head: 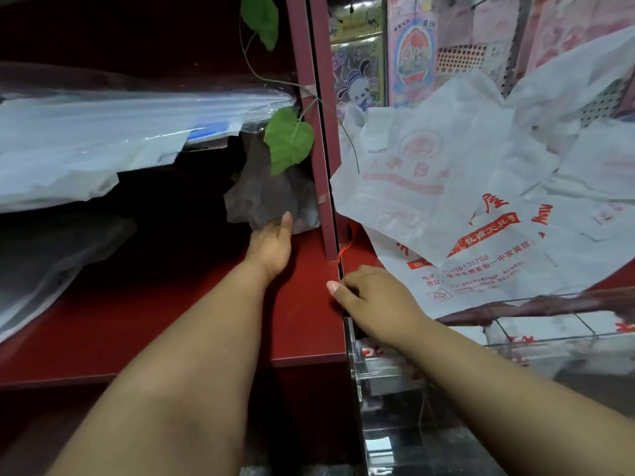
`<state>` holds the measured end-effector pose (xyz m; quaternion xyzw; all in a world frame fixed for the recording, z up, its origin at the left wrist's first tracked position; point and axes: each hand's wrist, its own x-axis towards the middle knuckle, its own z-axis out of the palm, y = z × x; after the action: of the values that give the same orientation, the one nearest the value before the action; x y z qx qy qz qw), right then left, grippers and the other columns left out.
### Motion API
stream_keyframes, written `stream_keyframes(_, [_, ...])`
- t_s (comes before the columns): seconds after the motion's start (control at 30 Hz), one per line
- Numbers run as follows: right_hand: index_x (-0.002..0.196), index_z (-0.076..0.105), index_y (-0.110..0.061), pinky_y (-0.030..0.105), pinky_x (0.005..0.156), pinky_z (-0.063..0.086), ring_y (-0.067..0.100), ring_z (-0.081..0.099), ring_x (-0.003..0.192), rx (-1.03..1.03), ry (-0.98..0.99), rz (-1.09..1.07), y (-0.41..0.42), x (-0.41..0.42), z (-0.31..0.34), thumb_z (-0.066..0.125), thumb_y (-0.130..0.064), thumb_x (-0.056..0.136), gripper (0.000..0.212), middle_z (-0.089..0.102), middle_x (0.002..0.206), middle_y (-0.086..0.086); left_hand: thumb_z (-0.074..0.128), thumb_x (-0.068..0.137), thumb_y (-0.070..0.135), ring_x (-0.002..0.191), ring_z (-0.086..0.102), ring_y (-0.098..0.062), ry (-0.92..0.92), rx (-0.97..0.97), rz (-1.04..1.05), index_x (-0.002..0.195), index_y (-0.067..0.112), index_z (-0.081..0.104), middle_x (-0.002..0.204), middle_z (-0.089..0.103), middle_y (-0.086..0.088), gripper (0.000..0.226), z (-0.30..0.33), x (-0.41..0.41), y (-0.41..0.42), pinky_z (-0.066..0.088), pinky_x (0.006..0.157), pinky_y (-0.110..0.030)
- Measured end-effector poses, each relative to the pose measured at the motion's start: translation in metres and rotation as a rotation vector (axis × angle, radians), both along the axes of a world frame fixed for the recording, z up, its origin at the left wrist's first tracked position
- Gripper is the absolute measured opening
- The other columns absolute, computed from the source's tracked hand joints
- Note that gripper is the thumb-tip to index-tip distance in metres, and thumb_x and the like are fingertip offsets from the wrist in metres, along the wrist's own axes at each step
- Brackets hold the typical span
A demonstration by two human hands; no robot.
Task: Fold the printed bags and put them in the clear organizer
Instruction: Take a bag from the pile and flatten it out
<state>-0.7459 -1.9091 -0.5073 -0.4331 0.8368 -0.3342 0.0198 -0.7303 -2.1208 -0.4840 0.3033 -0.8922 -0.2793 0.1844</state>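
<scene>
A heap of white plastic bags printed in red (481, 207) lies unfolded on the red counter at the right. Below it, at the lower right, stands the clear organizer (536, 324) with folded printed bags inside its compartments. My left hand (271, 245) reaches into the red shelf on the left, fingers on a crumpled translucent bag (264, 197) at the back corner; whether it grips it is hidden. My right hand (371, 297) rests on the counter edge by the shelf's upright, fingers curled, holding nothing that I can see.
A red upright post (316, 139) divides the shelf from the counter. Stacks of clear plastic sheets (103, 132) fill the upper left shelf. A green vine leaf (288, 139) hangs by the post. Colourful packaged goods (412, 53) hang behind.
</scene>
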Motion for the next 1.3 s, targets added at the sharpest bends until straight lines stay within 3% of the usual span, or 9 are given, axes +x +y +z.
stream_keyframes(0.13, [0.056,0.037,-0.027,0.031,0.069,0.030,0.017,0.045,0.080,0.006,0.006,0.005,0.000,0.000,-0.001,0.040,-0.048,0.097,0.046,0.043,0.071,-0.004,0.024,0.105,0.044,0.132,0.042,-0.035,0.093,-0.008,-0.015,0.117,0.005,0.069,0.128,0.062,-0.017,0.061,-0.001,0.021,-0.009,0.027,0.114,-0.035])
stream_keyframes(0.23, [0.058,0.041,-0.028,0.031,0.068,0.032,0.016,0.047,0.078,-0.019,-0.002,0.004,0.001,0.002,0.001,0.042,-0.046,0.097,0.043,0.048,0.072,-0.004,0.048,0.101,0.033,0.119,0.047,-0.023,0.188,-0.109,-0.047,0.092,0.003,0.076,0.101,0.072,-0.005,0.042,-0.003,0.057,-0.001,0.031,0.098,-0.019])
stream_keyframes(0.4, [0.093,0.064,-0.019,0.029,0.073,0.043,0.011,0.055,0.080,-0.242,-0.060,-0.021,0.012,0.013,0.012,0.064,-0.035,0.088,0.016,0.062,0.085,-0.003,0.078,0.079,0.008,0.099,0.052,-0.004,0.360,-0.242,-0.104,0.089,0.014,0.079,0.088,0.067,0.012,0.011,0.021,0.126,0.031,0.031,0.088,0.001])
stream_keyframes(0.57, [0.130,0.051,-0.026,0.026,0.101,0.031,0.007,0.040,0.119,-0.305,0.136,0.099,0.020,0.045,0.040,0.074,-0.046,0.076,0.062,0.050,0.128,-0.009,0.072,0.078,-0.006,0.083,0.066,0.000,0.482,-0.029,-0.159,0.074,0.019,0.073,0.086,0.071,0.007,0.026,0.065,0.167,0.073,0.052,0.082,-0.018])
stream_keyframes(0.67, [0.116,0.062,-0.025,0.031,0.094,0.035,0.011,0.043,0.108,-0.281,0.152,0.166,0.021,0.059,0.058,0.075,-0.045,0.076,0.046,0.055,0.111,-0.010,0.072,0.079,-0.007,0.074,0.065,-0.003,0.577,0.013,-0.185,0.074,0.034,0.068,0.081,0.069,0.007,0.041,0.089,0.184,0.100,0.051,0.060,-0.014])
stream_keyframes(0.8, [0.082,0.066,-0.013,0.029,0.070,0.034,0.016,0.050,0.083,-0.345,0.123,0.131,0.045,0.067,0.085,0.069,-0.027,0.085,0.014,0.058,0.084,-0.001,0.073,0.082,-0.001,0.078,0.070,-0.009,0.681,0.074,-0.188,0.114,0.033,0.055,0.084,0.070,-0.002,0.050,0.126,0.206,0.129,0.056,0.076,-0.020])
stream_keyframes(0.9, [0.068,0.062,-0.024,0.024,0.060,0.034,0.007,0.050,0.067,-0.333,-0.019,0.115,0.075,0.069,0.110,0.066,-0.025,0.089,0.021,0.058,0.071,-0.006,0.073,0.084,0.008,0.087,0.071,-0.013,0.680,0.101,-0.139,0.107,0.029,0.067,0.091,0.073,0.002,0.031,0.145,0.215,0.137,0.058,0.084,-0.035])
stream_keyframes(1.17, [0.083,0.072,-0.013,0.033,0.072,0.049,0.020,0.062,0.077,-0.236,-0.145,-0.008,0.153,0.059,0.140,0.063,-0.022,0.092,0.015,0.071,0.083,0.004,0.064,0.093,0.017,0.073,0.072,-0.021,0.663,0.484,-0.025,0.098,0.011,0.069,0.087,0.075,-0.008,0.009,0.160,0.230,0.147,0.060,0.062,-0.033])
stream_keyframes(1.3, [0.077,0.063,-0.009,0.035,0.071,0.050,0.018,0.058,0.066,-0.436,-0.320,-0.095,0.167,0.056,0.137,0.057,-0.019,0.095,0.022,0.064,0.072,0.005,0.054,0.100,0.019,0.058,0.060,-0.012,0.673,0.388,0.053,0.094,0.012,0.065,0.074,0.066,-0.003,0.014,0.145,0.221,0.144,0.049,0.052,-0.026])
